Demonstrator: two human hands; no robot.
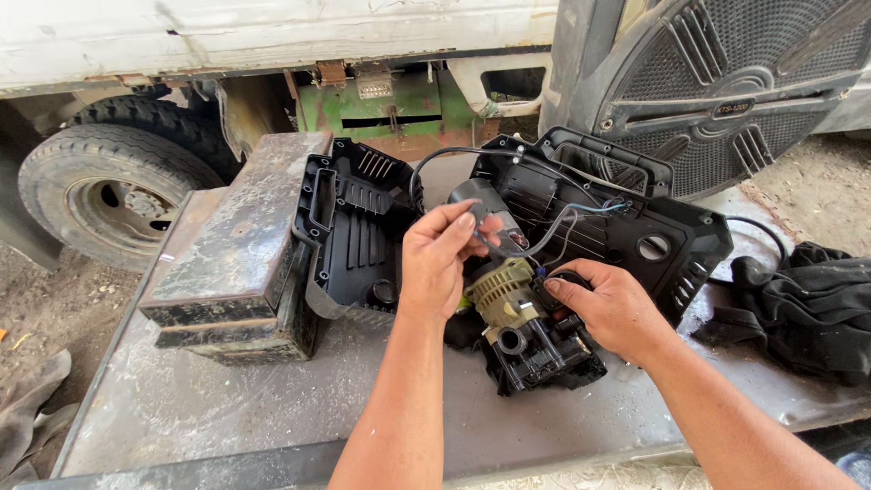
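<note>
Grey scuffed metal table (227, 408): near edge bare, open room front-left. Rusty dark metal box (240, 254) at left. Two black plastic housing halves (358, 227) stood open behind hands. Olive-and-black pump motor assembly (517, 318) lay mid-table between halves. Right hand (612, 308) clasped assembly's right side. Left hand (440, 259) pinched thin grey wire (553, 231) above assembly.

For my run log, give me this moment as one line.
left hand: pinching wires | right hand: steadying pump motor | casing halves open
</note>
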